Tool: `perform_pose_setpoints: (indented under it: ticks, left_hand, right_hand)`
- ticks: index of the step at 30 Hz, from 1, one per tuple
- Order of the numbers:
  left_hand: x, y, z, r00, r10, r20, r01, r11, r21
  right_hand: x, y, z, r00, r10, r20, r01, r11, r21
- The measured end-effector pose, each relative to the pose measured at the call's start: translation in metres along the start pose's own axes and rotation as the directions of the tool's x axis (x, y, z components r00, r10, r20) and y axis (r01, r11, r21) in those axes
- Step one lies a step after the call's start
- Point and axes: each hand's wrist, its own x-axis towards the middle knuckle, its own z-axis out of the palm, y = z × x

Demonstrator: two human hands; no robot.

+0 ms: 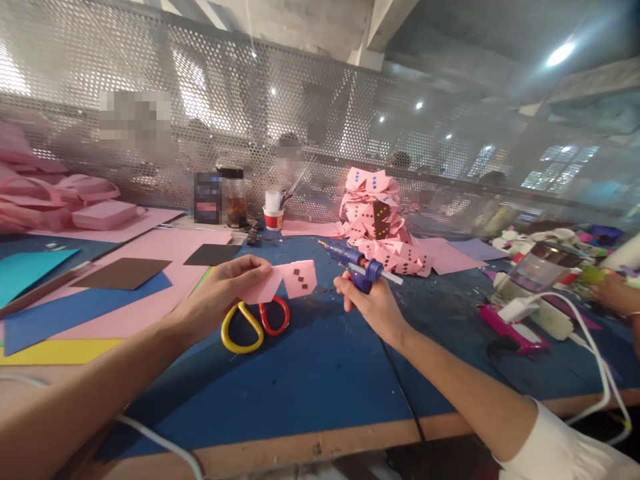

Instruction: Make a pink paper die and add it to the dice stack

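My left hand point(220, 293) pinches a folded pink paper piece point(287, 280) with small dark squares on it and holds it up above the blue table mat point(310, 373). My right hand point(373, 303) grips a blue glue gun point(357, 265), whose nozzle points left toward the paper's far edge. The nozzle is a little apart from the paper. Scissors with yellow and red handles point(255, 323) lie on the mat just under the paper.
A heap of finished pink pieces point(380, 223) stands behind the glue gun. Pink, blue, yellow and dark sheets point(125, 280) lie at left. A red-and-white cup point(273, 212) and a jar point(234, 197) stand by the perforated metal screen. Another person's hand point(613, 290) works at far right among boxes and cables.
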Motion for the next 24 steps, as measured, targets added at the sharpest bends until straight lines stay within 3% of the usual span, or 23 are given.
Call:
perform_pose_setpoints:
  ticks: [6, 24]
  left_hand:
    - [-0.006, 0.000, 0.014, 1.000, 0.013, 0.020, -0.013, 0.999, 0.032]
    - [-0.005, -0.005, 0.013, 0.997, 0.053, 0.051, -0.058, 0.993, 0.103]
  right_hand:
    - [0.002, 0.003, 0.007, 0.999, 0.028, 0.046, -0.030, 0.999, 0.044]
    - [0.002, 0.005, 0.010, 0.999, 0.011, 0.046, -0.013, 0.999, 0.047]
